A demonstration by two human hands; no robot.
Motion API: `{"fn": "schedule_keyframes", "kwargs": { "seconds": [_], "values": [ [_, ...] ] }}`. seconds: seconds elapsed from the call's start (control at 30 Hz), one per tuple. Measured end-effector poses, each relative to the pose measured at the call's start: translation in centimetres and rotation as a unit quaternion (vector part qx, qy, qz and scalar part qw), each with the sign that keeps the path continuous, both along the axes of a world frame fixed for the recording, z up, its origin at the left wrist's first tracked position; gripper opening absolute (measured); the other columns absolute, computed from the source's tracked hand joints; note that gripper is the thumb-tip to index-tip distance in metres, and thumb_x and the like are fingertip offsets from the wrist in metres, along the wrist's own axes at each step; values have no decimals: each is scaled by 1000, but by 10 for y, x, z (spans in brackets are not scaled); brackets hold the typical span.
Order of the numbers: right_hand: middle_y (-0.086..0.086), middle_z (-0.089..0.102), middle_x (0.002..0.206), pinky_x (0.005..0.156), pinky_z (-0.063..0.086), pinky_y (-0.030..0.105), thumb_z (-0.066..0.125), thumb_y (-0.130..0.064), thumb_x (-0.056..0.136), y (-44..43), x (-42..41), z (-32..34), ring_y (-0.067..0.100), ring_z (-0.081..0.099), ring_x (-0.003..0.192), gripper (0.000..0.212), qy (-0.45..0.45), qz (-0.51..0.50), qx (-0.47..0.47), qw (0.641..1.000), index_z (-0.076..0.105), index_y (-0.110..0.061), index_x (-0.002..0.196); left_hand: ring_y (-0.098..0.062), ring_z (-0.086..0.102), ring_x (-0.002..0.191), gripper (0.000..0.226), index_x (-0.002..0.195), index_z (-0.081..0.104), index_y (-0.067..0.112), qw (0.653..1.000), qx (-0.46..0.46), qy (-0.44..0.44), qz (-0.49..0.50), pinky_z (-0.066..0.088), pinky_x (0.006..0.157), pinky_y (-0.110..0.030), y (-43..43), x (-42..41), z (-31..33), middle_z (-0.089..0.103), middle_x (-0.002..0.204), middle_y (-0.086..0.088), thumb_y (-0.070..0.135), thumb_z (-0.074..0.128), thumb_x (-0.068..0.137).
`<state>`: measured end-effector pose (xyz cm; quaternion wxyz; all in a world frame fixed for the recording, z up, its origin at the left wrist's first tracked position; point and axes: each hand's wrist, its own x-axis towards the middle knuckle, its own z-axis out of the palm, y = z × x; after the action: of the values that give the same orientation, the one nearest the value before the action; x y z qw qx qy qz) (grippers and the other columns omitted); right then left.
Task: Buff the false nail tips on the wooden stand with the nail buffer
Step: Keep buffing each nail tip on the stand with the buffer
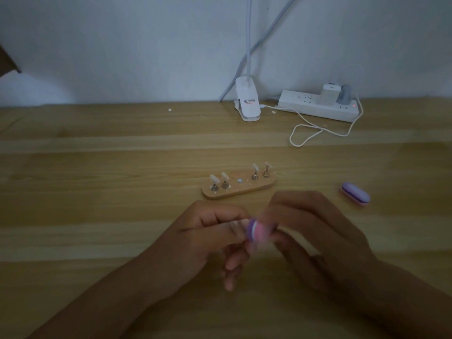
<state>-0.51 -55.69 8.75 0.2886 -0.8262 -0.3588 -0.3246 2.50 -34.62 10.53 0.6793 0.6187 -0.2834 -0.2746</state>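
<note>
Right hand (318, 231) grips nail buffer (258, 230) (blurry)
Left hand (195, 238) pinches small pale thing (236, 223), low middle, below wooden stand (244, 189).

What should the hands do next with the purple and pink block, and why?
Probably stroke the buffer in the right hand across the pale tip the left hand pinches; they sit together, and the wooden stand has its middle spot bare.

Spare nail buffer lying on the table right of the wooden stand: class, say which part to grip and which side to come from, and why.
Come down from above and pinch the spare nail buffer across its narrow width, mid-length, on the two long straight sides. It lies flat with bare table around it; its rounded ends would likely slip.
</note>
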Motion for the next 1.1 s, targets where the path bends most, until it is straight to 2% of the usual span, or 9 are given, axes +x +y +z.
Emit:
{"fn": "schedule_keyframes", "kwargs": {
  "seconds": [0.13, 0.27, 0.4, 0.53, 0.7, 0.8, 0.87, 0.97, 1.1],
  "values": [
    [0, 58, 108, 98, 34, 8, 57, -9, 93, -4, 6, 8, -3, 51, 102, 18, -9, -54, 37, 998, 65, -13, 109, -16, 49, 42, 26, 75, 61, 11, 999, -20, 47, -13, 43, 46, -22, 1, 3, 2, 45, 56, -1, 25, 49, 94],
    [4, 58, 116, 97, 43, 18, 50, -13, 103, -1, -1, -2, 10, 58, 108, 20, -23, -7, -22, 999, 61, -9, 119, -16, 45, 42, 26, 76, 59, 12, 997, -26, 63, -33, 42, 45, -21, -1, 2, -1, 39, 56, 1, 25, 46, 95],
    [5, 59, 110, 95, 36, 9, 55, -11, 96, -17, 18, 4, -6, 46, 100, 22, 12, -113, -3, 994, 68, -3, 110, -17, 41, 43, 28, 72, 55, 15, 998, -13, 58, -15, 41, 47, -21, 6, 6, 4, 36, 57, 2, 27, 45, 95],
    [1, 60, 102, 89, 40, 15, 51, -12, 94, -13, 15, 10, 6, 57, 99, 19, 69, -87, 35, 993, 62, -7, 108, -19, 50, 48, 29, 74, 58, 15, 997, -4, -33, 66, 43, 49, -25, 5, 8, 1, 47, 58, 0, 29, 46, 95],
    [-5, 55, 78, 60, 33, 5, 41, -20, 88, 2, 10, 24, 7, 49, 62, 13, 214, -34, 67, 974, 50, -25, 97, -14, 62, 57, 21, 80, 68, 19, 978, 26, -141, 151, 46, 46, -26, 0, 10, -7, 63, 69, 2, 20, 52, 93],
    [-28, 51, 76, 62, 36, 5, 46, -45, 90, 12, 21, 27, -12, 54, 69, 22, 226, -28, -35, 973, 46, -34, 109, -11, 63, 59, 19, 83, 68, 16, 965, 56, -185, 179, 47, 47, -26, 2, 12, -9, 65, 70, 2, 19, 52, 93],
    [-35, 51, 82, 64, 36, 10, 56, -50, 92, 19, 31, 29, -11, 55, 76, 26, 222, -11, -66, 973, 51, -34, 111, -12, 64, 60, 18, 88, 69, 12, 956, 64, -206, 198, 47, 47, -25, 3, 15, -10, 66, 71, -2, 19, 53, 92],
    [-21, 62, 90, 71, 41, 15, 65, -34, 96, 25, 45, 37, 1, 59, 82, 17, 182, 8, -37, 983, 66, -21, 105, -17, 67, 59, 18, 94, 70, 9, 951, 45, -206, 224, 45, 43, -23, 7, 17, -8, 67, 77, -2, 17, 54, 92],
    [-14, 70, 99, 76, 43, 8, 63, -34, 93, 24, 63, 47, -2, 62, 89, 23, 149, 17, -41, 988, 71, -17, 106, -13, 63, 55, 12, 98, 71, 23, 925, 73, -224, 297, 43, 46, -19, 13, 21, -6, 69, 75, 1, 26, 67, 88]
  ]
}}
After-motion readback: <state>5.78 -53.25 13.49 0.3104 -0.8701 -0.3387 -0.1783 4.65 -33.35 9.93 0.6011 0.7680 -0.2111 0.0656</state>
